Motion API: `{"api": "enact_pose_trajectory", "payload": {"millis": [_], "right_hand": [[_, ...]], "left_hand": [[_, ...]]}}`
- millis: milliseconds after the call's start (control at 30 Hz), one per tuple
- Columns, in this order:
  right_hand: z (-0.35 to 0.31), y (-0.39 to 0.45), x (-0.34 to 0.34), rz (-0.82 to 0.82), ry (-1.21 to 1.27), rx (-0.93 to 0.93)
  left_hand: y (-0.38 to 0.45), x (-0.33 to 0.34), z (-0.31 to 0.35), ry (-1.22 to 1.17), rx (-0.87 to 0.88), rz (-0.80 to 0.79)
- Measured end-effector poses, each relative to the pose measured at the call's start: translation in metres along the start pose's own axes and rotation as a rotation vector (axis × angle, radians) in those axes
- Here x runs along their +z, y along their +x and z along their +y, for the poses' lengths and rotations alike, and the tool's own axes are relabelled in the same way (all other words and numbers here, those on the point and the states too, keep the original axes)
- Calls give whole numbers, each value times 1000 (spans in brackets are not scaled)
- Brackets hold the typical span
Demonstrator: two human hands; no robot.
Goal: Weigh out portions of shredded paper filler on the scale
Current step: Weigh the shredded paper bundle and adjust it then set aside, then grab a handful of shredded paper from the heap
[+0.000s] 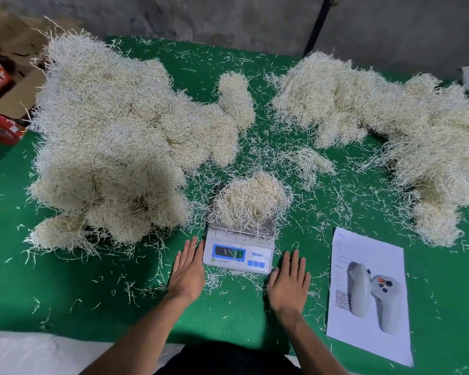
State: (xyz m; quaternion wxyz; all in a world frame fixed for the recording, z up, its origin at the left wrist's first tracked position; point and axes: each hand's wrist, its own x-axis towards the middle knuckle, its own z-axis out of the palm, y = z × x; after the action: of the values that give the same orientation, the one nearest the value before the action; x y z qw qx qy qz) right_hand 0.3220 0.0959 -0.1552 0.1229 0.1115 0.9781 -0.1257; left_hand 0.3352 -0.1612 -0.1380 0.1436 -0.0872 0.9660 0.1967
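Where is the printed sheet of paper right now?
In the head view the printed sheet lies flat on the green table, right of the scale and just beyond the right hand.

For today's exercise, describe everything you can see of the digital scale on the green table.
The scale is a small white plastic unit with a shiny metal platform and a blue-framed display too blurred to read, three blue buttons and "Meilen" printed at right. It sits flat on the green table, carrying a mound of shredded paper. The left hand lies flat against its left edge.
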Motion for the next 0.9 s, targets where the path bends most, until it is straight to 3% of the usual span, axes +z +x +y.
{"api": "enact_pose_trajectory", "payload": {"millis": [233, 367, 533, 667, 800, 900], "right_hand": [[-4, -1, -4, 29, -15, 3], [-4, 15, -17, 103, 68, 24], [-21, 70, -69, 227, 673, 80], [-57, 107, -106, 272, 841, -83], [-101, 120, -114, 153, 834, -239], [-133, 110, -96, -1, 666, -315]], "left_hand": [[1, 1, -1, -34, 2, 38], [7, -3, -6, -177, -15, 129], [35, -44, 1, -464, -129, 229], [58, -80, 38, -560, -140, 370], [83, -100, 85, -761, -130, 241], [102, -101, 109, -982, -242, 78]]}}
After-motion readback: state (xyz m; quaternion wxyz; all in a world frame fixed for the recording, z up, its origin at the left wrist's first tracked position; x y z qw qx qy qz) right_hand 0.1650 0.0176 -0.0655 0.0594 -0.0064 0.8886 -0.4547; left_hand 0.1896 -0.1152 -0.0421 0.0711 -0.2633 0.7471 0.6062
